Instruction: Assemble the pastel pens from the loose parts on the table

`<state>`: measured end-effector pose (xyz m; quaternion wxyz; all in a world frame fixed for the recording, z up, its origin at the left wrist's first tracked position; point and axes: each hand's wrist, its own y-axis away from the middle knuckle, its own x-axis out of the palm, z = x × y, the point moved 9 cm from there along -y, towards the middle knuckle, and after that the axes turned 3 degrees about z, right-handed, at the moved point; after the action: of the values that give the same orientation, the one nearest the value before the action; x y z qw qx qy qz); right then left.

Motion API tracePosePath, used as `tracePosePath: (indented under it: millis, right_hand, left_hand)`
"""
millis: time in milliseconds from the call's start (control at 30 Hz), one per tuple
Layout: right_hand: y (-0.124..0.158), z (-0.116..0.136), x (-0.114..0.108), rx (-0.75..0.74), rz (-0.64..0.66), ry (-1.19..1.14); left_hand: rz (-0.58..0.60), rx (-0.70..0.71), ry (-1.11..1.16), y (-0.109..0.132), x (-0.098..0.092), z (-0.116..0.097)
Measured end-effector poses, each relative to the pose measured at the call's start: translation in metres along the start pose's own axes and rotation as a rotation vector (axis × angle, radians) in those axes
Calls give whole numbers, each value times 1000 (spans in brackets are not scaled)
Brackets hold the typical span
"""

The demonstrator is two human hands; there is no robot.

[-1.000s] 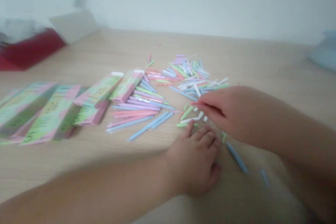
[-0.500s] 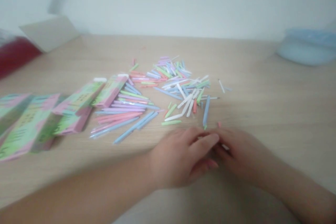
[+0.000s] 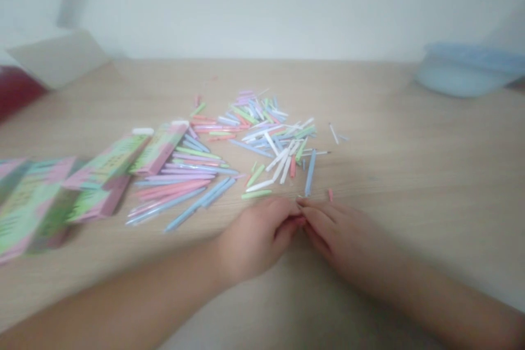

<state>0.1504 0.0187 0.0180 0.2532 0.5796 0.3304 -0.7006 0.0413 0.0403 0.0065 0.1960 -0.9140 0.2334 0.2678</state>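
My left hand [image 3: 262,235] and my right hand [image 3: 340,235] meet at the fingertips, low in the middle of the head view. Fingers of both are bent and closed together; anything pinched between them is hidden or too small to name. Just beyond the fingers lie a blue stick [image 3: 310,173], a green piece [image 3: 256,194] and a small red piece [image 3: 330,194]. Further back is a loose pile of white, green, blue and red pieces [image 3: 281,161]. Left of it, longer pastel sticks [image 3: 184,180] lie fanned out, some in clear wrapping.
Several pink and green boxes [image 3: 109,161] overlap on the wooden table [image 3: 410,175] at left. An open pale flap [image 3: 61,57] and a red object [image 3: 18,93] stand at far left. A light blue container [image 3: 463,71] is at back right.
My left fingers, which lay over the right fingertips, have drawn back left, so the hands now meet tip to tip. The whole scene has shifted slightly left in view.
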Motion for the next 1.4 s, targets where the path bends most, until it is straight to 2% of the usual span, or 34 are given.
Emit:
tracePosePath:
  millis: [100, 233, 433, 600, 767, 867, 1100, 1267, 1400]
  right_hand:
    - [-2, -6, -5, 44, -38, -67]
    - [-3, -13, -5, 90, -22, -120]
    - [0, -16, 4, 102, 14, -172]
    - [-1, -17, 5, 108, 24, -237]
    - [-2, -22, 6, 189, 46, -385]
    - [-2, -25, 2, 172, 37, -417]
    - [9, -51, -43, 102, -176, -360]
    - [15, -66, -39, 172, -89, -567]
    - [16, -66, -31, 198, -12, -584]
  left_hand:
    - [-44, -22, 83, -2, -5, 4]
    - [-93, -74, 161, -4, -7, 12]
    - [-51, -148, 331, -4, 3, 20]
    - [-38, -158, 234, -5, 3, 21]
    - [-48, -153, 164, -5, -1, 18]
    - [-68, -163, 80, -4, -5, 17]
    - [-25, -237, 14, -3, -3, 21]
    - [-2, -226, 19, -2, 0, 21]
    - [11, -223, 20, -2, 1, 22]
